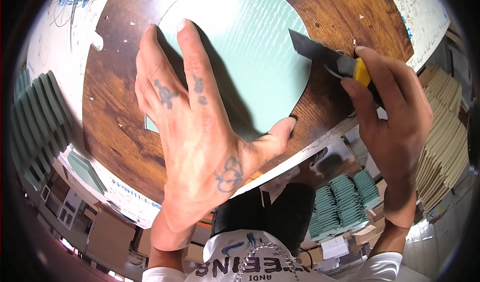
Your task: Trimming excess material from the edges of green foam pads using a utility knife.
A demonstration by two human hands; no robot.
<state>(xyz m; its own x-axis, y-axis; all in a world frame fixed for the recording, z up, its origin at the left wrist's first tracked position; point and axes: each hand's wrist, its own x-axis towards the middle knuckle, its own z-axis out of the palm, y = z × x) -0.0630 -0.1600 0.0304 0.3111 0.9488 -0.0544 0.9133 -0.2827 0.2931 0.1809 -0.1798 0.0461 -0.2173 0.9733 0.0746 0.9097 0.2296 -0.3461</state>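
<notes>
A pale green, glossy panel (272,77) with a curved outline lies on a brown wood-grain board (127,87). Across the panel spreads my left hand (195,124), palm down, its fingers apart and its thumb near the panel's lower right edge. It covers the lower left part of the panel. My right hand (395,94) is closed around a utility knife (361,72) with a yellow and black body. The knife's wide dark blade (312,49) points left, its tip over the panel's right edge. Whether the blade touches the panel, I cannot tell.
White tabletop (42,47) shows around the wood-grain board, with small pale scraps scattered on it. Stacked green pieces (42,122) stand at the left, more green stacks (335,204) sit below the table's right side, and beige stacks (442,137) rise at the far right.
</notes>
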